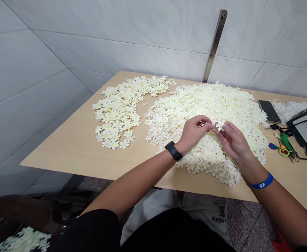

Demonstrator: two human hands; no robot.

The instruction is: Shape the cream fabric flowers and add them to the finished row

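The person's left hand [192, 133] and right hand [233, 141] were raised together just above a large heap of cream artificial flowers [208, 101], both closed in a fine pinch. The right hand's thumb and fingers gripped a single flower [220, 126], apparently lifted so that it stood clear of the heap and could be handled alone. The left hand's fingertips pinched a small pale piece [203, 123] close against that flower, though it was too small to identify. A looser, curving band of flowers [119, 110] lay on the bench [64, 150] with a narrow gap between it and the heap, which kept the two groups distinct. A phone [269, 111] and a green-handled tool [284, 147] sat towards the right edge, probably to keep them out of the way, near a pile of white scraps [291, 111]. More flowers [24, 239] lay low at the left, below the bench.
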